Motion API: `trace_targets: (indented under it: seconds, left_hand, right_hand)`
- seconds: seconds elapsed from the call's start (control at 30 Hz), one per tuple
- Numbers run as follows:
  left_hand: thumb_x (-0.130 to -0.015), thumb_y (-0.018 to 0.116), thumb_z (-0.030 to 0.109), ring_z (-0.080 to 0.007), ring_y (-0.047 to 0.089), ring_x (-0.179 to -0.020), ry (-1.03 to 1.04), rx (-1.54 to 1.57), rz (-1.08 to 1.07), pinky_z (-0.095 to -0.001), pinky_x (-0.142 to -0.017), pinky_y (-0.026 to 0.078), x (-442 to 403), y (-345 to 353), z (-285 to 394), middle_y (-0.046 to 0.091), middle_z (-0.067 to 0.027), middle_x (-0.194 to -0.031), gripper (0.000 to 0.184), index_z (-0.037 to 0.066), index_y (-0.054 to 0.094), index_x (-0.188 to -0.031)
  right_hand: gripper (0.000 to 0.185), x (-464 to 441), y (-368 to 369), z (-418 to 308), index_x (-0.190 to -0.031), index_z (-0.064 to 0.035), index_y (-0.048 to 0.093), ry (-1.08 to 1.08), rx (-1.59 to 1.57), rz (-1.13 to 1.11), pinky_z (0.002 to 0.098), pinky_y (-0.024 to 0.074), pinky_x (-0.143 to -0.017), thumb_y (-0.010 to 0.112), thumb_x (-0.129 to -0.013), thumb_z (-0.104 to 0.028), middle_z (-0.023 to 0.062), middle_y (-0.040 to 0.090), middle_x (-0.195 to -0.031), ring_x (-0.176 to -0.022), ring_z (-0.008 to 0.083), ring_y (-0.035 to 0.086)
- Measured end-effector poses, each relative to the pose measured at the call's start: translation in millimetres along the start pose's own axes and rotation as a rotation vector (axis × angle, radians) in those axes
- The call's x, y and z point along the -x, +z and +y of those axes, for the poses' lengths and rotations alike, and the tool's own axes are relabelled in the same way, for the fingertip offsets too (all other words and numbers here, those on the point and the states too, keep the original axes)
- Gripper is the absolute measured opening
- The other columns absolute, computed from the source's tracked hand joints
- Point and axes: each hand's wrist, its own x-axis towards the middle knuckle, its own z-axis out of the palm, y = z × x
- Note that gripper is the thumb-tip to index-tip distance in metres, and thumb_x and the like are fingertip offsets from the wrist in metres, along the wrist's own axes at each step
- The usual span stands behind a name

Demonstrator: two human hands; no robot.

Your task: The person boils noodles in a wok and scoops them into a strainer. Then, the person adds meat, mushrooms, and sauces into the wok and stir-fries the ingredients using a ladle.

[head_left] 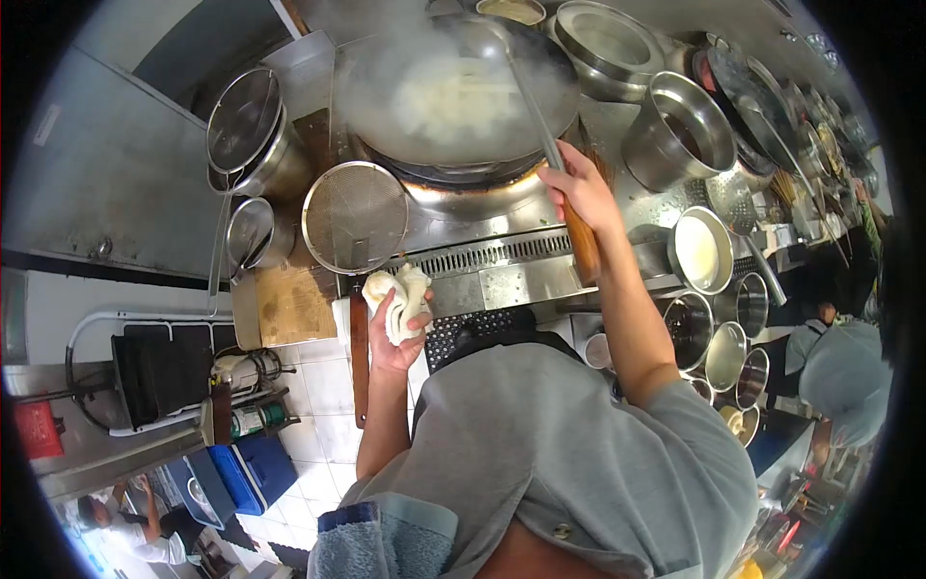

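Observation:
My right hand (585, 189) is wrapped round the wooden-handled ladle (540, 121), whose metal shaft reaches up into a large wok (386, 101). Pale food (461, 101) lies in the wok under steam that blurs it. The wok sits on a metal burner ring. In my left hand (394, 333) is a bunched white cloth (403, 297), held below the stove's front edge. A round mesh strainer (355, 217) lies just above the cloth, left of the wok.
Metal pots (246, 145) with a strainer stand at the left, near a wooden board (289, 307). A steel pot (678, 135) and a bowl of pale liquid (696, 253) are at the right. Co-workers (844, 372) (145, 531) appear at both lower sides.

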Motion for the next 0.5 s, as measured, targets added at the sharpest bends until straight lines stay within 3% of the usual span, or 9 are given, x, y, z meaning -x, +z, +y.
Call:
trace_targets:
  seconds: [0.1, 0.2, 0.33, 0.4, 0.43, 0.5]
  left_hand:
    - [-0.098, 0.043, 0.034, -0.019, 0.05, -0.065, -0.072, -0.032, 0.051, -0.0216, -0.031, 0.038, -7.0, -2.6, -1.7, 0.05, -0.0211, -0.11, 0.046, 0.0, 0.039, -0.128]
    - [-0.098, 0.042, 0.034, -0.0191, 0.049, -0.064, -0.094, -0.083, 0.073, -0.0218, -0.031, 0.04, -6.1, 0.3, -3.5, 0.05, -0.0206, -0.109, 0.044, 0.002, 0.039, -0.129]
    - [-0.098, 0.041, 0.032, -0.0197, 0.049, -0.066, -0.086, -0.091, 0.085, -0.0234, -0.034, 0.045, -2.8, -7.1, 5.2, 0.045, -0.0211, -0.111, 0.044, 0.011, 0.032, -0.136]
    - [-0.098, 0.041, 0.032, -0.0202, 0.049, -0.068, -0.098, -0.074, 0.108, -0.0247, -0.036, 0.047, -2.5, -10.3, 6.2, 0.045, -0.021, -0.112, 0.045, 0.012, 0.032, -0.137]
    - [-0.097, 0.044, 0.036, -0.0207, 0.051, -0.072, -0.106, -0.114, 0.074, -0.0245, -0.034, 0.044, -3.7, -12.6, 8.2, 0.053, -0.0189, -0.115, 0.048, -0.002, 0.041, -0.127]
    - [-0.097, 0.044, 0.036, -0.021, 0.05, -0.072, -0.097, -0.123, 0.056, -0.0244, -0.034, 0.043, -2.7, -14.5, 8.2, 0.053, -0.0195, -0.116, 0.049, -0.001, 0.041, -0.128]
  right_hand:
    - [0.028, -18.9, 4.1, 7.3, -0.11, 0.0023, 0.051, 0.022, -0.188, -0.076, 0.0233, 0.0351, -0.042, 0.06, -0.086, -0.009, -0.0017, 0.045, -0.061, -0.047, 0.007, 0.042]
    - [0.027, -14.9, 13.3, 10.5, -0.109, 0.0019, 0.05, 0.109, -0.379, -0.149, 0.0229, 0.0334, -0.041, 0.06, -0.087, -0.008, -0.0021, 0.044, -0.064, -0.05, 0.0058, 0.042]
    - [0.044, 7.3, 22.2, 4.7, -0.125, 0.0047, 0.044, 0.127, -0.381, -0.206, 0.0219, 0.0334, -0.04, 0.06, -0.088, -0.01, -0.0024, 0.043, -0.069, -0.051, 0.0048, 0.041]
    - [0.041, 20.8, 21.8, -3.2, -0.124, 0.0034, 0.044, 0.139, -0.345, -0.239, 0.0194, 0.0325, -0.038, 0.059, -0.088, -0.009, -0.0035, 0.041, -0.07, -0.051, 0.003, 0.039]
    - [0.039, 25.8, 20.9, -6.1, -0.123, 0.0027, 0.045, 0.14, -0.33, -0.255, 0.0181, 0.032, -0.037, 0.058, -0.087, -0.008, -0.004, 0.041, -0.07, -0.051, 0.0021, 0.037]
    - [0.038, 33.4, 9.0, -5.5, -0.122, 0.0023, 0.045, 0.178, -0.346, -0.295, 0.0185, 0.0321, -0.036, 0.058, -0.087, -0.008, -0.0042, 0.04, -0.069, -0.049, 0.0021, 0.037]
